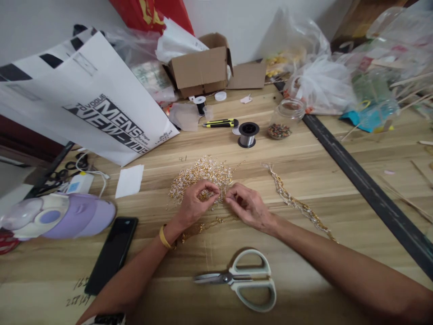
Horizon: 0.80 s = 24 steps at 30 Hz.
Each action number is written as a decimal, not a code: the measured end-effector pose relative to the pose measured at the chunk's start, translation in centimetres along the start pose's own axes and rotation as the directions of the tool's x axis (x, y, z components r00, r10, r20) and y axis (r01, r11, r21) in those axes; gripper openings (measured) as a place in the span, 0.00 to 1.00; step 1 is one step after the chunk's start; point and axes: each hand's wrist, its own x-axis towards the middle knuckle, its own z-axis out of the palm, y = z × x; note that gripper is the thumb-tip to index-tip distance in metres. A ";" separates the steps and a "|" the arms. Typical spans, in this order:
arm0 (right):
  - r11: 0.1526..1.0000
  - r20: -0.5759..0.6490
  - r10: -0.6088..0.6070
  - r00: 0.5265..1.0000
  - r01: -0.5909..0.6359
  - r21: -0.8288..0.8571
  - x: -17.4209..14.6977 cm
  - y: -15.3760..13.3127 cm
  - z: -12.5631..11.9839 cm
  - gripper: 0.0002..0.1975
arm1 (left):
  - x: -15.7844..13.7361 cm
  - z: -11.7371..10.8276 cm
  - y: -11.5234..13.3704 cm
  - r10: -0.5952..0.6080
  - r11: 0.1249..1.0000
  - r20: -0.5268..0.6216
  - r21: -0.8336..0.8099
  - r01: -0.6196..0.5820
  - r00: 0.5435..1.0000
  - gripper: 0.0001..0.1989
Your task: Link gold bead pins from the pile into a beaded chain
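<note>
My left hand (200,201) is closed in a pinch at the front edge of a pile of small gold and clear beads (199,174). Opposite it, a short gap away, my right hand (248,205) also pinches thumb to fingers. Whatever the fingertips hold is too fine to make out; some thin strands show between them. A gold beaded strand (211,223) lies on the table just below both hands. To the right stretches a bundle of gold and silver beaded strands (297,205). Scissors with white handles (237,280) rest nearer to me, slightly spread.
Behind the pile are a wire spool (247,134), a yellow-black cutter knife (220,123) and a glass jar (286,119) of mixed beads. A white paper bag (101,99), a purple bottle (77,214) and a phone (111,255) occupy the left. A black strip (358,176) crosses the right.
</note>
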 end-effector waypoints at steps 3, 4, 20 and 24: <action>1.000 0.006 0.007 1.000 -0.007 0.000 0.0 0.0 0.0 0.05 | -0.1 0.0 0.0 0.108 0.985 -0.004 0.138 -0.107 0.994 0.03; 1.000 0.009 0.010 1.000 -0.010 -0.002 0.0 0.0 0.0 0.05 | 0.0 0.0 0.0 0.141 0.975 -0.001 0.172 -0.139 0.990 0.04; 0.999 0.008 0.032 0.999 -0.033 0.025 0.2 -0.1 -0.1 0.04 | 0.1 0.2 -0.2 0.181 0.965 0.003 0.192 -0.178 0.983 0.03; 0.999 0.004 0.035 0.999 -0.035 0.022 0.2 -0.2 -0.1 0.04 | 0.2 0.2 -0.6 0.198 0.967 0.010 0.165 -0.196 0.980 0.03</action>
